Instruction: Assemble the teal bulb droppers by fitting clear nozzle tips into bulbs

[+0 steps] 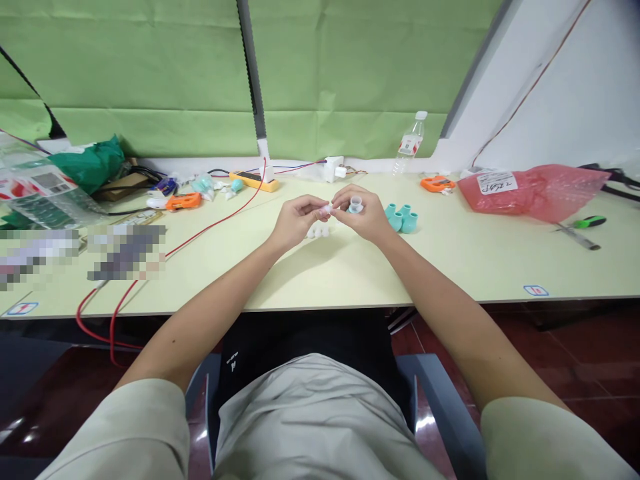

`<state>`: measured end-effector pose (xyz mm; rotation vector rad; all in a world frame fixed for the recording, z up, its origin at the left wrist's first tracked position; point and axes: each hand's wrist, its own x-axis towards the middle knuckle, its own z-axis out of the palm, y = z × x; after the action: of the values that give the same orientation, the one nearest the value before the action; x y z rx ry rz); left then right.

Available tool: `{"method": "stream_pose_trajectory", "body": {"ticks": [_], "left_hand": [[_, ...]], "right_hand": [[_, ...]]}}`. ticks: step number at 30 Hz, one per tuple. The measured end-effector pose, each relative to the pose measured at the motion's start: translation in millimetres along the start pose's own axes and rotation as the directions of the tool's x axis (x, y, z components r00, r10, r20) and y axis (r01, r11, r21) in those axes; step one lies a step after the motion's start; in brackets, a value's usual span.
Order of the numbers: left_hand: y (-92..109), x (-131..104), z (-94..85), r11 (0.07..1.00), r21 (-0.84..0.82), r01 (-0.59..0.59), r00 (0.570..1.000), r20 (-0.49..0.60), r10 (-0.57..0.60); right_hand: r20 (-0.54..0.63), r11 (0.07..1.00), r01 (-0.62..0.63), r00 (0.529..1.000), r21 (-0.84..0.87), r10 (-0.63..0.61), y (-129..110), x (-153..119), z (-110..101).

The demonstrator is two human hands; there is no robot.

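Note:
My left hand (297, 219) and my right hand (367, 215) meet above the table, fingertips pinched from both sides on a small white piece (327, 209). Its exact kind is too small to make out. A translucent cup-shaped piece (355, 201) shows at my right hand, seemingly kept in by its curled fingers. Just below the hands, several small white pieces (319, 231) stand close together on the table (330, 280). To the right of my right hand is a cluster of teal hollow bulb-shaped pieces (403, 220) with open necks.
At the back stand a water bottle (410, 143) and a yellow multimeter (254, 181). Orange-handled tools (184, 201), a red bag (530, 192) and a green-handled tool (590, 222) lie to the sides. A red cable (215, 228) crosses the left side.

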<state>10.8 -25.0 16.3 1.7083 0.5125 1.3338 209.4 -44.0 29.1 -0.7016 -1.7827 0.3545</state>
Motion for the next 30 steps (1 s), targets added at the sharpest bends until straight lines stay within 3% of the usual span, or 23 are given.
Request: {"method": "stream_pose_trajectory", "body": {"ticks": [9, 14, 16, 18, 21, 23, 25, 27, 30], "left_hand": [[0, 0, 1.9, 1.000, -0.003, 0.026, 1.000, -0.015, -0.026], [-1, 7, -4.7, 1.000, 0.005, -0.009, 0.997, -0.078, 0.010], [1, 13, -15.5, 0.998, 0.046, -0.050, 0.989, -0.135, 0.056], [3, 19, -31.3, 0.987, 0.131, -0.093, 0.975, -0.188, 0.117], [4, 28, -59.8, 0.930, 0.354, -0.096, 0.961, -0.210, 0.179], [-1, 33, -78.6, 0.865, 0.499, -0.052, 0.961, -0.212, 0.180], [-10, 35, -95.2, 0.833, 0.552, 0.034, 0.976, -0.198, 0.091], [-19, 34, -108.6, 0.820, 0.561, 0.111, 0.990, -0.137, -0.040], [-26, 28, -120.2, 0.762, 0.637, 0.115, 0.990, -0.014, -0.138]], "right_hand": [[-0.004, 0.999, -0.029, 1.000, -0.035, 0.028, -4, 0, 2], [0.005, 0.966, -0.258, 0.966, -0.029, 0.258, 6, 9, -25], [0.044, 0.896, -0.417, 0.903, -0.155, 0.428, 11, 11, -40], [0.110, 0.775, -0.511, 0.805, -0.372, 0.583, 15, 11, -50], [0.126, 0.587, -0.482, 0.695, -0.650, 0.708, 21, 8, -51], [0.120, 0.520, -0.429, 0.676, -0.739, 0.728, 26, 5, -46], [0.122, 0.499, -0.387, 0.684, -0.775, 0.719, 32, 3, -39], [0.135, 0.493, -0.337, 0.703, -0.802, 0.699, 40, 2, -34], [0.138, 0.457, -0.284, 0.707, -0.843, 0.694, 51, 1, -30]]}}
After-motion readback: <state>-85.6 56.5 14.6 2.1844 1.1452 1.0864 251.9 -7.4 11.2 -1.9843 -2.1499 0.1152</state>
